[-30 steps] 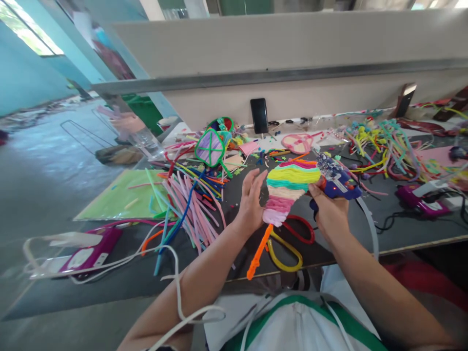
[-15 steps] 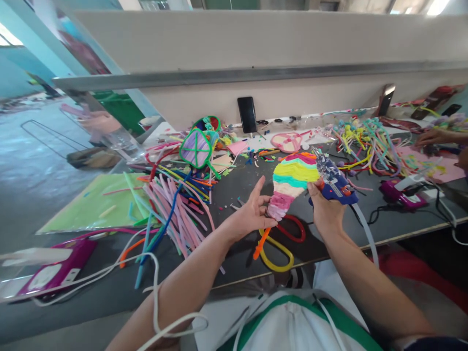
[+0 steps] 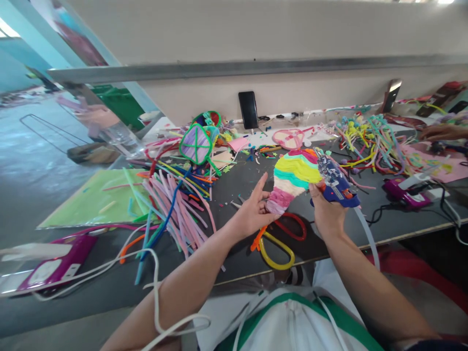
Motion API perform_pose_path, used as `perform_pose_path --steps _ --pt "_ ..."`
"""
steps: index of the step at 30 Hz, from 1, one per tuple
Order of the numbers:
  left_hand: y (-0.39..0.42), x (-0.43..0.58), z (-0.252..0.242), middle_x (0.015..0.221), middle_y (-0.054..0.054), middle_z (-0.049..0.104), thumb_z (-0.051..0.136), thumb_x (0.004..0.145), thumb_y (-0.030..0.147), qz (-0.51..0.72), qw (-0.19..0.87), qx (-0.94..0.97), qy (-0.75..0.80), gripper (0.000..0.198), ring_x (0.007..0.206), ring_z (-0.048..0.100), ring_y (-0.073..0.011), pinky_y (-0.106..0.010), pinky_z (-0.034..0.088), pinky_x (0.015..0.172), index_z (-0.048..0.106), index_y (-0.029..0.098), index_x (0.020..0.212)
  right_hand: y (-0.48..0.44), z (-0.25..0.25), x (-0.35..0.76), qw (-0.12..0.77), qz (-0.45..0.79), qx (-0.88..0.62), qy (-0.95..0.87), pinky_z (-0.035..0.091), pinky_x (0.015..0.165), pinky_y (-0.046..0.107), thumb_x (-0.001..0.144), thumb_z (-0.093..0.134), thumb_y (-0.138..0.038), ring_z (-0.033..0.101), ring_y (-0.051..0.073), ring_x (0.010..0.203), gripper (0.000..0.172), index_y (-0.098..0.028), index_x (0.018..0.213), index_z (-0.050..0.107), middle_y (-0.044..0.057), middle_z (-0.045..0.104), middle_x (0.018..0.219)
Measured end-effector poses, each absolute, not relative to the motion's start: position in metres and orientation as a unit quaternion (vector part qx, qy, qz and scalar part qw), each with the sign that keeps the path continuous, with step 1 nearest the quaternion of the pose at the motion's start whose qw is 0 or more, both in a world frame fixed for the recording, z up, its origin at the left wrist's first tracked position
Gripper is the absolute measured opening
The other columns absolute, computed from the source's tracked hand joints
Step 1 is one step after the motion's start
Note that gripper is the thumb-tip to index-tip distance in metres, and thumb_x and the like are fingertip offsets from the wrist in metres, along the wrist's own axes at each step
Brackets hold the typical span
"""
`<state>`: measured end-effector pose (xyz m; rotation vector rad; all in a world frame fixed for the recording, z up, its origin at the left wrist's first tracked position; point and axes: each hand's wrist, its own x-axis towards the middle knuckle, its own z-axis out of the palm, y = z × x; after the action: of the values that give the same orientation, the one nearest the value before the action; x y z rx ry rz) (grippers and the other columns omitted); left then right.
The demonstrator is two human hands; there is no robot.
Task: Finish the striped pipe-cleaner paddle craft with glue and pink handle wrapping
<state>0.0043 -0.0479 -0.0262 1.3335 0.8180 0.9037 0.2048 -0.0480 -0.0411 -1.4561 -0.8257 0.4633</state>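
the half-curled left hand (image 3: pixel 253 214) holds a fuzzy rainbow-striped paddle (image 3: pixel 295 173). the right hand (image 3: pixel 328 210) is wrapped around a blue glue gun (image 3: pixel 338 186), thumb against the paddle.

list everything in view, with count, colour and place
fuzzy striped craft piece with orange stick: one, multicoloured, between both hands
plastic glue gun: one, blue, right hand
loop-handled scissors: one pair, red and yellow, on grey table
soft craft stems: many, mostly pink left, mixed right
fuzzy paddle: one, purple and green, behind stems
plastic-wrapped sheet: one, green, left
boxy power blocks: two, purple, left and right
rectangular phones: at least two, dark, near white partition
small scraps: too many to count
co-worker's hand: one, right edge
left hand: one, bare, craft piece's narrow end
right hand: one, bare, glue gun
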Motion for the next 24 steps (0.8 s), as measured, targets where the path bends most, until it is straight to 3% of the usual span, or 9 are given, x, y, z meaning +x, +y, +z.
perform_pose_path --steps 6,11,16,19,21,24 --pt "-0.049 0.007 -0.03 0.116 -0.008 0.054 0.073 0.07 0.017 0.407 0.59 0.599 0.357 0.107 0.089 0.062 -0.0139 -0.026 0.048 0.081 0.004 0.034 0.15 -0.048 -0.054 0.207 0.646 0.196 -0.628 -0.387 0.053 0.071 0.035 0.069 0.069 -0.048 0.067 0.02 0.076 0.037 -0.021 0.093 0.065 0.002 0.071 0.077" --pt "-0.05 0.008 -0.031 0.114 -0.008 0.058 0.074 0.068 0.015 0.434 0.569 0.599 0.359 0.107 0.093 0.062 -0.0162 -0.027 0.048 0.083 0.008 0.032 0.15 -0.051 -0.052 0.205 0.652 0.214 -0.617 -0.386 0.053 0.074 0.036 0.067 0.072 -0.045 0.066 0.02 0.075 0.032 -0.019 0.085 0.066 0.002 0.069 0.075" --pt "-0.047 0.005 -0.021 0.115 -0.011 0.063 0.081 0.063 0.021 0.406 0.677 0.515 0.333 0.116 0.091 0.066 -0.02 -0.032 0.052 0.081 0.005 0.032 0.15 -0.045 -0.046 0.201 0.731 0.254 -0.52 -0.361 0.053 0.073 0.032 0.064 0.078 -0.036 0.062 0.015 0.069 0.026 -0.017 0.077 0.064 -0.001 0.065 0.073" --pt "-0.043 0.0 -0.018 0.105 -0.012 0.068 0.074 0.072 0.036 0.397 0.73 0.433 0.349 0.086 0.082 0.068 -0.0207 -0.036 0.055 0.073 0.029 0.025 0.144 -0.04 -0.048 0.2 0.766 0.281 -0.474 -0.332 0.053 0.07 0.03 0.06 0.081 -0.031 0.061 0.013 0.068 0.026 -0.017 0.074 0.064 -0.003 0.063 0.071" --pt "-0.039 -0.003 -0.022 0.098 -0.012 0.069 0.071 0.075 0.041 0.382 0.751 0.406 0.353 0.059 0.076 0.069 -0.02 -0.035 0.056 0.068 0.053 0.018 0.126 -0.04 -0.051 0.198 0.77 0.288 -0.471 -0.32 0.053 0.07 0.03 0.058 0.082 -0.029 0.061 0.013 0.068 0.028 -0.016 0.075 0.064 -0.002 0.063 0.072" --pt "-0.035 -0.003 -0.031 0.089 -0.011 0.071 0.072 0.074 0.04 0.39 0.763 0.386 0.341 0.037 0.069 0.067 -0.0157 -0.029 0.056 0.066 0.066 0.012 0.098 -0.042 -0.053 0.194 0.764 0.299 -0.474 -0.319 0.053 0.07 0.03 0.057 0.083 -0.029 0.061 0.013 0.069 0.029 -0.016 0.075 0.064 -0.002 0.063 0.074"
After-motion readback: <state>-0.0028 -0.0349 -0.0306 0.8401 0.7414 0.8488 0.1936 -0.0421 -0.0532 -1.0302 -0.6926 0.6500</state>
